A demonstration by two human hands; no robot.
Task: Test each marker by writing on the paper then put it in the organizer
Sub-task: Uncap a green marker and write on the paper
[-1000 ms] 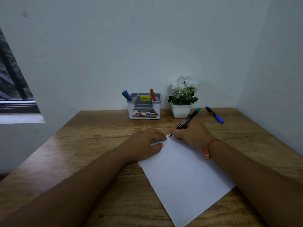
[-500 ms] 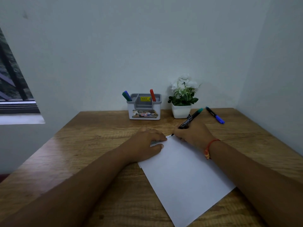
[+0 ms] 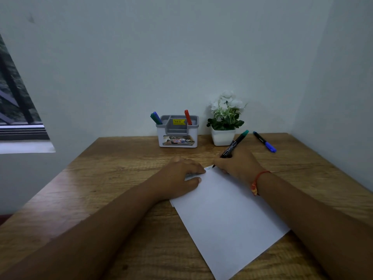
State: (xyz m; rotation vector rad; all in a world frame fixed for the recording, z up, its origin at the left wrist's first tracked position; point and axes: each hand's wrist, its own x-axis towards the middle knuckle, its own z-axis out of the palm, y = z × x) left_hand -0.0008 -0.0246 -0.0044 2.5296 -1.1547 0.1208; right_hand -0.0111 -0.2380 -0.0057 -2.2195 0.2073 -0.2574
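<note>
My right hand [image 3: 237, 164] grips a black marker with a green end [image 3: 234, 144], its tip touching the far corner of the white paper [image 3: 228, 215]. Small marks show beside the tip. My left hand [image 3: 179, 174] lies flat on the paper's left edge, fingers spread, holding nothing. The grey-and-white organizer [image 3: 177, 138] stands at the back of the desk with a green and a blue marker [image 3: 155, 118] in its left slot and a red marker [image 3: 188, 117] at its right. Another blue marker [image 3: 264, 141] lies on the desk at the back right.
A white pot with white flowers [image 3: 224, 122] stands just right of the organizer, close behind my right hand. The wooden desk [image 3: 113, 178] meets walls at the back and right. A window [image 3: 14, 110] is at the left.
My right hand and the marker have shifted slightly right along the paper's corner, leaving small marks. My left hand has stayed put on the paper.
</note>
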